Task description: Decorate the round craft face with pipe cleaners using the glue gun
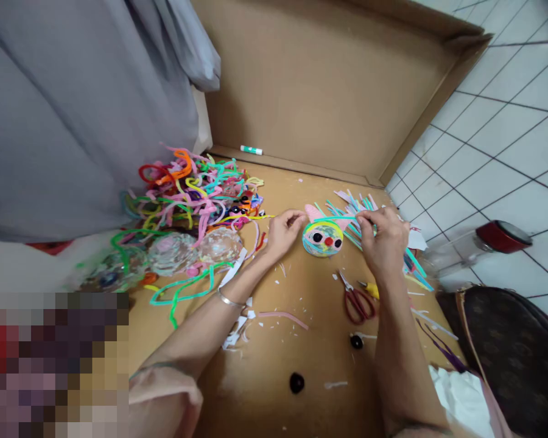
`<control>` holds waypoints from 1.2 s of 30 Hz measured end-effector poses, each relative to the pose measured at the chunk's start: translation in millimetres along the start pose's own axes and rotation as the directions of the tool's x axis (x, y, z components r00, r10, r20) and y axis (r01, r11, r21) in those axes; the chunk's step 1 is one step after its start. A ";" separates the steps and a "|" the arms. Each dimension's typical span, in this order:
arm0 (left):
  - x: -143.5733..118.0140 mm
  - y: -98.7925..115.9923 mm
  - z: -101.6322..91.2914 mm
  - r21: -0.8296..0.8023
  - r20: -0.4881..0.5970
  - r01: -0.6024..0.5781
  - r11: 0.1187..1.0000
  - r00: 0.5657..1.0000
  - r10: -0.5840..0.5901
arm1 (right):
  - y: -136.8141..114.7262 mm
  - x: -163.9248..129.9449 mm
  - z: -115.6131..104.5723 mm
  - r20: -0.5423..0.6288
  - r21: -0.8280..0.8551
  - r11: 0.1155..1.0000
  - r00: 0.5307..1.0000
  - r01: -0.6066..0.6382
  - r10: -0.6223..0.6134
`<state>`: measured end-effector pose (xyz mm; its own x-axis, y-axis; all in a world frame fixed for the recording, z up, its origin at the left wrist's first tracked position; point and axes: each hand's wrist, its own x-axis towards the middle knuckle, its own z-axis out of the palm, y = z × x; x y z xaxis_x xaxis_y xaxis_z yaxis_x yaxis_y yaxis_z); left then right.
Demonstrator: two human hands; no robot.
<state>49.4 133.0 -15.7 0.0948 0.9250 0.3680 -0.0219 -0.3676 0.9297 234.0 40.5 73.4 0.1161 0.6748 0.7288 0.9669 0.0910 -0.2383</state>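
One round face craft (323, 238) with two black eyes is pinched by the left hand (283, 231) and right hand (383, 240), one pair of scissors (357, 301) lying nearby.

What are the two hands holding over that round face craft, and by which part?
A thin teal pipe cleaner, pinched at its two ends: left hand at the pink paper ear, right hand at the other end, stretched above the round colourful paper face.

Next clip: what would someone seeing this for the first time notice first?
Probably the round craft face with black eyes and a red nose, mid-cardboard, with the left hand pinching its pink ear and the right hand holding a green pipe cleaner across its top. Next, the bright tangle of pipe cleaners heaped to the left, and red-handled scissors lying just below the right hand.
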 end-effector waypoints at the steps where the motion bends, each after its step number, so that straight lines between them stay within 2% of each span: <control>1: -1.7 -5.9 0.6 -0.013 -0.024 0.029 1.000 0.999 -0.029 | 0.7 0.4 -1.1 0.001 -0.014 1.000 1.000 -0.005 0.005; 4: -6.6 -20.8 3.2 -0.092 -0.014 0.099 0.991 0.995 -0.101 | 5.9 2.1 -2.5 -0.010 -0.020 0.999 1.000 -0.027 0.027; 6: -8.0 -27.3 6.0 -0.197 0.084 0.148 0.969 0.987 -0.134 | 10.4 3.6 -1.8 -0.035 -0.009 0.999 0.998 -0.053 0.052; 9: -6.4 -32.1 11.0 -0.355 0.252 0.249 0.901 0.954 -0.165 | 14.1 5.2 -0.1 -0.055 0.010 0.998 0.996 -0.068 0.069; 12: -3.7 -33.0 14.8 -0.434 0.337 0.314 0.844 0.926 -0.171 | 12.7 5.4 -0.5 -0.045 0.006 0.998 0.997 -0.056 0.056; 25: -6.6 -30.6 15.7 -0.423 0.376 0.301 0.855 0.917 -0.136 | 11.0 5.5 -0.3 0.102 0.181 0.982 0.992 0.050 -0.070; 31: -8.5 -34.6 13.8 -0.412 0.378 0.311 0.856 0.913 -0.150 | 5.5 5.2 -5.4 0.189 0.295 0.955 0.982 -0.032 -0.026; 36: -9.5 -32.5 12.3 -0.401 0.372 0.311 0.862 0.915 -0.158 | 8.8 5.1 -4.5 0.229 0.267 0.960 0.973 -0.091 0.029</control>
<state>61.4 135.0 -49.6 0.4601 0.8685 0.1844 -0.3879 0.0098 0.9216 244.2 41.4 77.9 0.0889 0.8266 0.5557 0.8566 0.2212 -0.4661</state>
